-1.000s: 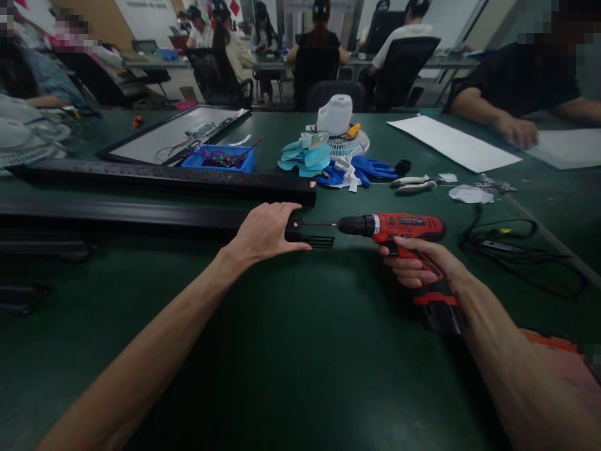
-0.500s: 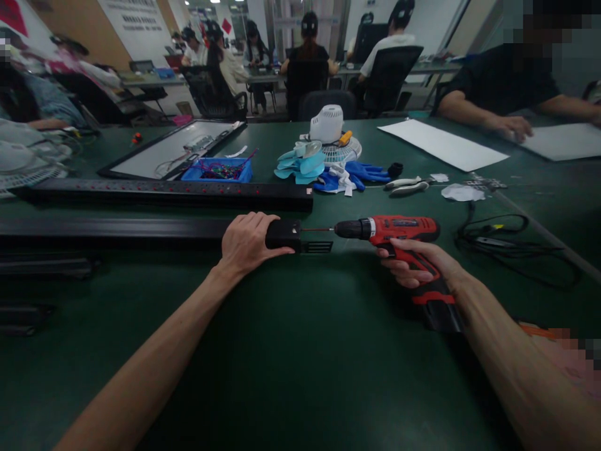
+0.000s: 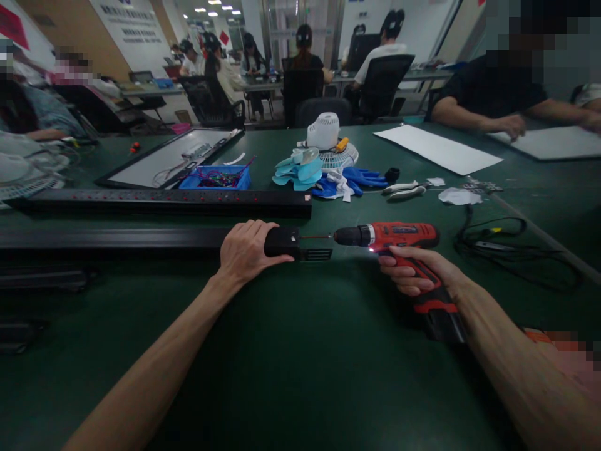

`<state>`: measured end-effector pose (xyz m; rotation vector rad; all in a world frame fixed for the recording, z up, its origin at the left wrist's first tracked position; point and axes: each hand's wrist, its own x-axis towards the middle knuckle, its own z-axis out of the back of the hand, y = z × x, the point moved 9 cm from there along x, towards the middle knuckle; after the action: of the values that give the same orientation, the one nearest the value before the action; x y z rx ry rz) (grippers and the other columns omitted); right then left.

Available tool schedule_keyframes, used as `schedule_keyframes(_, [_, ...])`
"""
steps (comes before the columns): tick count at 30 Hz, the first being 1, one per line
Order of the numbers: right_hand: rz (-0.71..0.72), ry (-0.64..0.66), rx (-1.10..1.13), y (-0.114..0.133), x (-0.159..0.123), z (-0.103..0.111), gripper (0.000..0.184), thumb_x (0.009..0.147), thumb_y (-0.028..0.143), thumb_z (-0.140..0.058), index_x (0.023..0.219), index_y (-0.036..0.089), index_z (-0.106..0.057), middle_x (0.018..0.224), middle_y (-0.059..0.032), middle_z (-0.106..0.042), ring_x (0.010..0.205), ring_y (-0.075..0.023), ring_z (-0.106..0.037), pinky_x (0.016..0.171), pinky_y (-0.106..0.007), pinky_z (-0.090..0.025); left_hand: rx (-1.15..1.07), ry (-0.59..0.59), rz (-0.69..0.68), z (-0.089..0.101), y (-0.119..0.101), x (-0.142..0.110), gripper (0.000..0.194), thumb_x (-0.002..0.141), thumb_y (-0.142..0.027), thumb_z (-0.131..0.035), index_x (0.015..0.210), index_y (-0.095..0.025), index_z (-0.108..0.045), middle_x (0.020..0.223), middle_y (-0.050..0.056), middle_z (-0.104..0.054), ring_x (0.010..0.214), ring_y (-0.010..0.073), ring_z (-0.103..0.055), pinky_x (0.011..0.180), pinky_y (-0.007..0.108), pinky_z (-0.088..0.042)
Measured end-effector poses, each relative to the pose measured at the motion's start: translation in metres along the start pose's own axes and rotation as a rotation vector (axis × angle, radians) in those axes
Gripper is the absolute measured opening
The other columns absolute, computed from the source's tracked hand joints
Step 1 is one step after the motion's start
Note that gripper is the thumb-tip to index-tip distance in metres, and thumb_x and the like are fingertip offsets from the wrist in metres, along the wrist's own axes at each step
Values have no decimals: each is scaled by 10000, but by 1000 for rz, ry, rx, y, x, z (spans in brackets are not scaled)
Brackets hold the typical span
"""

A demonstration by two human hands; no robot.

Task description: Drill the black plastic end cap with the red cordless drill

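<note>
Workroom with a dark green table (image 3: 300,363) filling the lower and middle frame; seated people at desks run along the top of the frame, and another person's arms rest at the upper right beside a white sheet (image 3: 436,149).

Left hand (image 3: 245,250), just left of centre: laid palm-down over the end of a long black bar (image 3: 113,238) that runs in from the left edge. Fingers together and curled over the bar's top, thumb along its near side, pressing it to the table. A black end cap (image 3: 282,241) with a ribbed tab shows just beyond the fingertips.

Right hand (image 3: 416,269), right of centre: closed around the grip of a red cordless drill (image 3: 399,236), fingers wrapped tightly, index finger at the trigger. A small light glows under the drill body. The drill lies level, pointing toward frame left; its thin bit (image 3: 317,237) meets the end cap's face. Whether the bit is seated in a screw cannot be told.

Behind the bar, a second long black strip (image 3: 164,202) with red dots lies parallel. Further back at centre: a blue tray (image 3: 216,180) of small parts, white fan parts (image 3: 323,134), blue gloves (image 3: 361,178) and pliers (image 3: 404,188). A black cable (image 3: 507,247) lies coiled at the right.
</note>
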<state>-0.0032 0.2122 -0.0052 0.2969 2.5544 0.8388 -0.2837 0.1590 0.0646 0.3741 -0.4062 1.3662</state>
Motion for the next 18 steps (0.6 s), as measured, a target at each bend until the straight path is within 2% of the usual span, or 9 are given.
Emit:
schedule_keyframes(8, [-22,-17,14,-1,0,2,242,992,329,-642,868,129,-582,586,97,-413,369,-18,-205,451,-172,-506,-7,4,3,-1,0,0,810,804,-854,-526,1195,-158,-665,1039,117,-714,921,299,-642,824,423,-453])
schedule_keyframes(18, [-22,-11,23,-2,0,0,252,984,336,-662,860,132,-581,578,104,-401,368,-15,-178,460,-169,-514,-14,-1,2,0,0,0,791,809,-848,-526,1189,-168,-661,1041,115,-714,921,298,-641,827,422,-456])
